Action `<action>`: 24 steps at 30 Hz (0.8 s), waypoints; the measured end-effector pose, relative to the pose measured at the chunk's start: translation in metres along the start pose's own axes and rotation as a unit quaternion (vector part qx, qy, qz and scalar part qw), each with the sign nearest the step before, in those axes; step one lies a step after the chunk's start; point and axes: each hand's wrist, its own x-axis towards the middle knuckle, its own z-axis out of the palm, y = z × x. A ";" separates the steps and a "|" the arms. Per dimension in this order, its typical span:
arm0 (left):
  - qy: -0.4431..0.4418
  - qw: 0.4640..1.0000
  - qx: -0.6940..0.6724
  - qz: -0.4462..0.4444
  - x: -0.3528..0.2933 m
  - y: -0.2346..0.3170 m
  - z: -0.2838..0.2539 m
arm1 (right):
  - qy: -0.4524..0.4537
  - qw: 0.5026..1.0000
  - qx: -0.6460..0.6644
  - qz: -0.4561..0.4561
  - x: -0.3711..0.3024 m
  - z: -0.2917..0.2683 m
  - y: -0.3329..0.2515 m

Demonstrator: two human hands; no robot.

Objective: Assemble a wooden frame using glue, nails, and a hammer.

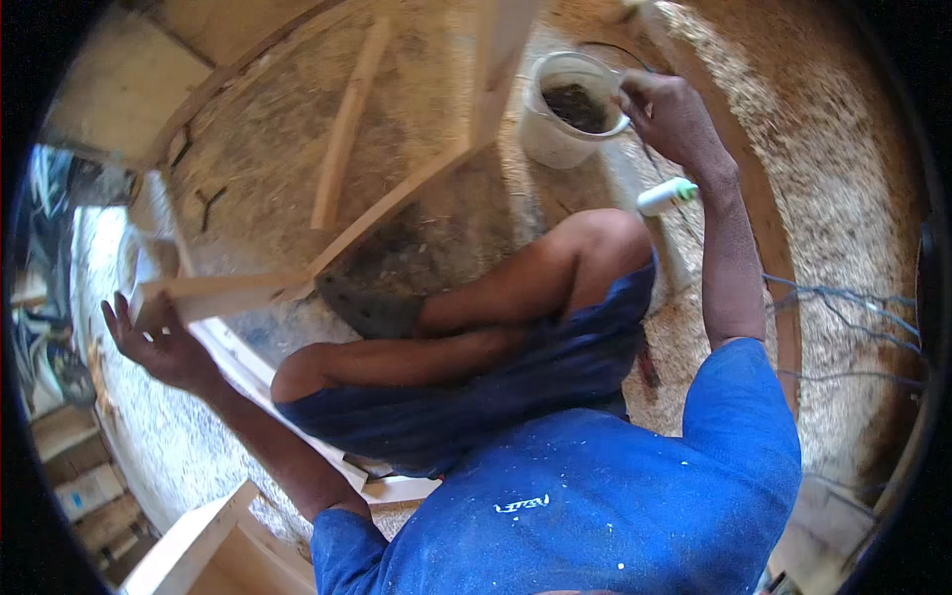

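My left hand [164,342] is at the near left end of an angled wooden frame [392,205]. Its fingers are spread apart, and one digit lies against the wood. At the far right, my right hand [674,119] is beside the rim of a white plastic bucket [557,142], its fingers curled together at the edge. What those fingers hold, if anything, is hidden. Inside the bucket lies a dark mass of small pieces [575,107], too small to name.
A white tube with a green end [666,196] lies right of my bent knee. Another wooden strip [349,129] rests on the dusty floor beyond the frame. Blue-grey cables [843,293] run along the right. A pale wooden box edge [188,545] stands at the lower left.
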 end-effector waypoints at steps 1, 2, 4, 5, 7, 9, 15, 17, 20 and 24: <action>-0.010 0.989 -0.071 -0.127 -0.002 0.009 0.008 | -0.066 0.995 -0.067 0.023 -0.021 -0.008 0.020; 0.017 0.985 -0.139 -0.097 -0.003 0.011 0.021 | -0.135 0.976 -0.166 0.037 -0.045 0.003 0.056; 0.027 0.980 -0.161 -0.110 -0.009 -0.005 0.039 | -0.229 0.917 -0.324 0.040 -0.089 0.045 0.109; 0.036 0.978 -0.168 -0.118 -0.008 -0.017 0.037 | -0.249 0.892 -0.376 0.025 -0.105 0.072 0.117; 0.060 0.990 -0.118 -0.038 -0.003 -0.033 0.046 | -0.408 0.848 -0.336 0.041 -0.130 0.121 0.158; 0.086 0.946 -0.263 -0.168 -0.006 -0.027 0.053 | -0.497 0.773 -0.387 0.079 -0.148 0.152 0.168; 0.165 0.927 -0.279 -0.187 0.019 -0.003 0.047 | -0.475 0.810 -0.321 0.125 -0.167 0.098 0.255; 0.105 0.915 -0.270 -0.281 0.015 -0.026 0.033 | -0.564 0.799 -0.167 0.127 -0.106 0.068 0.134; 0.100 0.893 -0.302 -0.318 0.006 -0.018 0.033 | -0.355 0.864 0.263 0.239 -0.072 -0.005 0.056; 0.120 0.825 -0.396 -0.384 0.016 0.000 0.029 | -0.065 0.834 0.526 0.152 -0.027 -0.017 -0.038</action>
